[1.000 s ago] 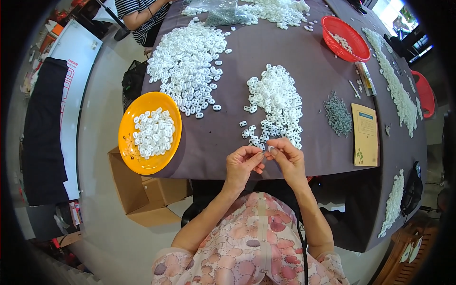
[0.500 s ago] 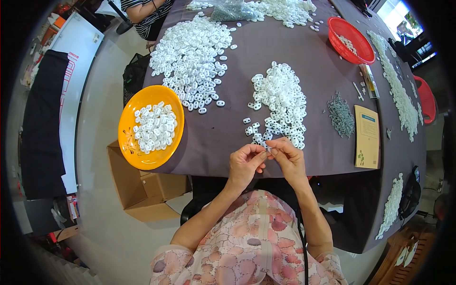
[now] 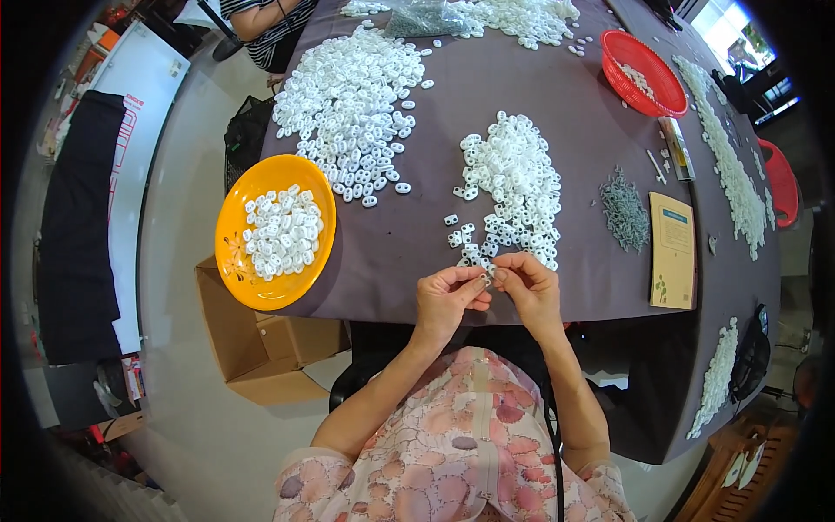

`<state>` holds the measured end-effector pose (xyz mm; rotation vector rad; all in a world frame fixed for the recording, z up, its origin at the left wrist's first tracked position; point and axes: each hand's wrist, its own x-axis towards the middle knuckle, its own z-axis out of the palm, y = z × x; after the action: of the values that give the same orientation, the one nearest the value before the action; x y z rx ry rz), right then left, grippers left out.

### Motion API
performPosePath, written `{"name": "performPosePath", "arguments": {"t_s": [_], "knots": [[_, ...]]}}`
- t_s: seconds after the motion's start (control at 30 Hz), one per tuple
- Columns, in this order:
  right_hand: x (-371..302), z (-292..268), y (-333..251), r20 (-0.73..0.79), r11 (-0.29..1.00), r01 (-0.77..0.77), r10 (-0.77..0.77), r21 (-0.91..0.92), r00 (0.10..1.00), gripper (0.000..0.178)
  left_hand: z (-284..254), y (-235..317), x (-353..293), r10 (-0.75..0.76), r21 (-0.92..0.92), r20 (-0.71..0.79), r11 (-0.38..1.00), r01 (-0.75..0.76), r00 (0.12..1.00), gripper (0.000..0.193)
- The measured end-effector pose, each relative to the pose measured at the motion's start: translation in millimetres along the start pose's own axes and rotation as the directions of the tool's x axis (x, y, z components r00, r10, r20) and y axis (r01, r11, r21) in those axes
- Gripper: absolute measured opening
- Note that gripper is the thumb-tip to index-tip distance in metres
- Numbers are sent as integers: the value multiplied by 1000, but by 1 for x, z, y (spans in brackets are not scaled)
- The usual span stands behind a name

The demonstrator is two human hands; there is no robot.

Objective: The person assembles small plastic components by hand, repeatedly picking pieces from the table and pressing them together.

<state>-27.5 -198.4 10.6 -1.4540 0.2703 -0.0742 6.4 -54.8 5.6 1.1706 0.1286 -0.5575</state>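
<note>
My left hand (image 3: 445, 303) and my right hand (image 3: 531, 296) meet over the near edge of the table. Both are closed in a pinch, fingertips together, on a small white plastic piece (image 3: 490, 274) that the fingers largely cover. Just beyond the fingertips begins a pile of white two-holed plastic pieces (image 3: 522, 178), with a few loose ones at its near left side. To the left, an orange plate (image 3: 233, 222) holds more white pieces (image 3: 285, 233) and overhangs the table edge. A heap of small grey parts (image 3: 624, 210), too fine to make out singly, lies right of the pile.
A large heap of white oval pieces (image 3: 348, 104) covers the far left, near a clear bag (image 3: 424, 19) of grey parts. Rightward are a red basket (image 3: 644, 74), a tan booklet (image 3: 671, 252) and a small box (image 3: 676, 150). A cardboard box (image 3: 278, 357) stands below the plate. Another person's arm (image 3: 258, 22) shows far left.
My hands stay pinched together in nearly the same place, with the fingers slightly shifted around the small white piece. The piles and the plate have not been disturbed.
</note>
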Motion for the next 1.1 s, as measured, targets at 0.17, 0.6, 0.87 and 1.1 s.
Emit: {"name": "performPosePath", "arguments": {"t_s": [0.17,0.6,0.87,1.1], "knots": [[-2,2,1,19,999,41,-40,-35,999,12,0,-2,0,13,78,-31,997,-11,999,14],[-8,7,4,18,991,-18,16,132,1000,17,-1,-2,-1,-58,-42,-119,998,54,991,12],[-11,-2,-1,34,998,20,-18,-67,999,15,-1,1,-5,25,179,-4,984,-24,1000,14],[-21,-12,-1,119,823,291,-267,-488,956,16,4,-6,-6,232,494,178,820,-290,956,11]]}}
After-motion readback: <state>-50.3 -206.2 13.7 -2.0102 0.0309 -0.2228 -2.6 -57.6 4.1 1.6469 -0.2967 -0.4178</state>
